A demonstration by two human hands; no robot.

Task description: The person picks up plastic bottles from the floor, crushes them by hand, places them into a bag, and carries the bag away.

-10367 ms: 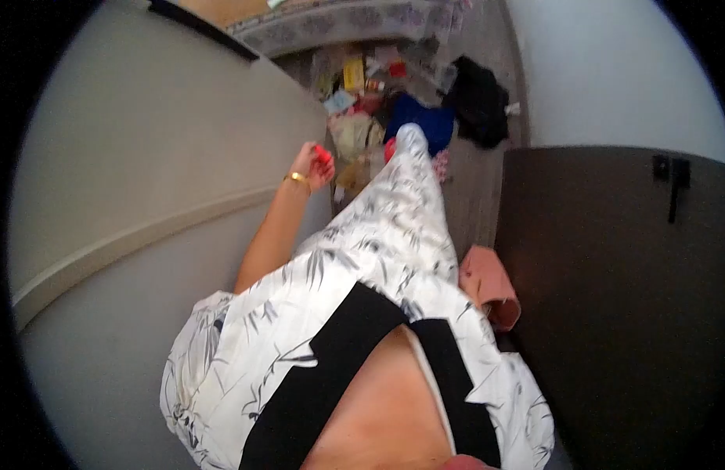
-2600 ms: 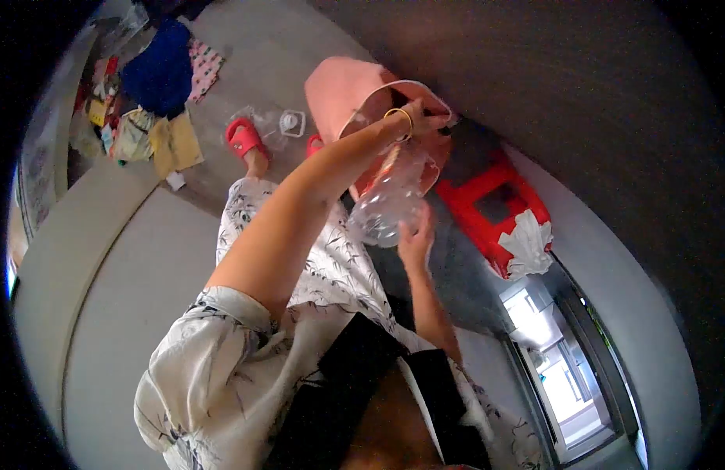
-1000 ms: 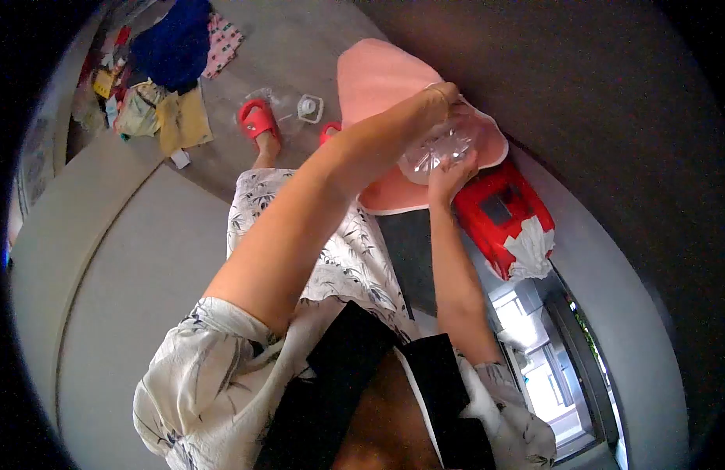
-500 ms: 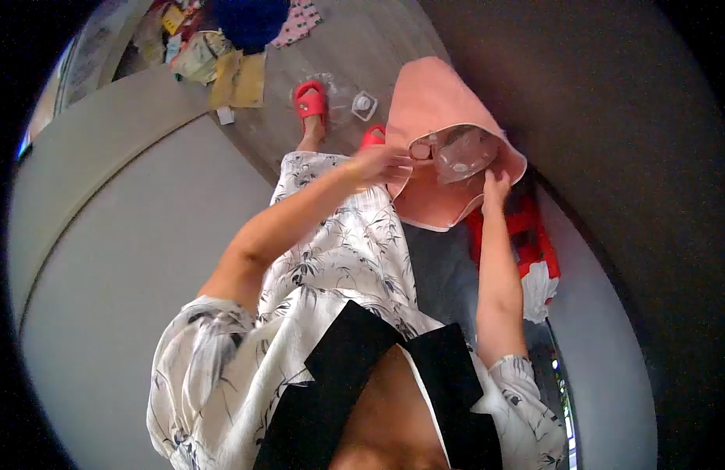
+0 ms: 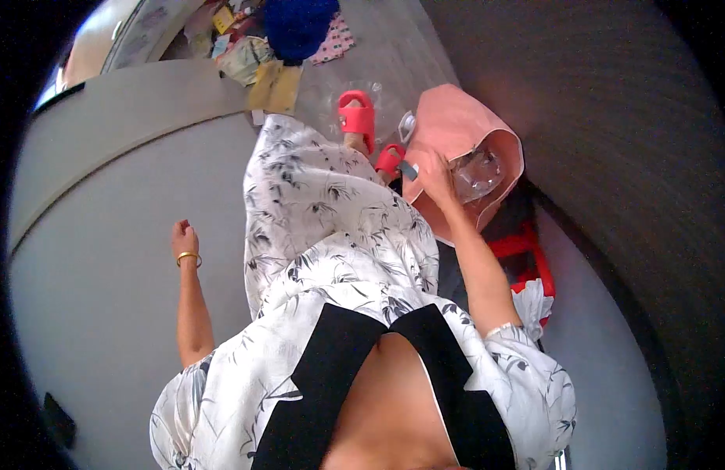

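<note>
My right hand (image 5: 434, 178) is closed on the near left rim of a soft pink laundry basket (image 5: 455, 117), which leans with its mouth toward me. Beside my fingers a small grey piece (image 5: 408, 170) sticks out; I cannot tell what it is. Clear crumpled plastic (image 5: 480, 176) lies inside the basket's mouth. Away to the left, my left hand (image 5: 184, 236) hangs over the pale surface, its fingers curled in and nothing visible in them. A gold bangle (image 5: 189, 257) circles that wrist.
Red slippers (image 5: 357, 117) are on my feet. A white object (image 5: 407, 125) and clear plastic lie on the floor near them. Further off are blue cloth (image 5: 300, 27), flattened cardboard (image 5: 275, 88) and mixed items. A red crate (image 5: 531, 254) stands behind the basket, beside a dark wall (image 5: 613, 157).
My left hand has left the basket and swung far out to the left. My right hand has moved from the basket's right rim to its left rim. The basket now sits more upright.
</note>
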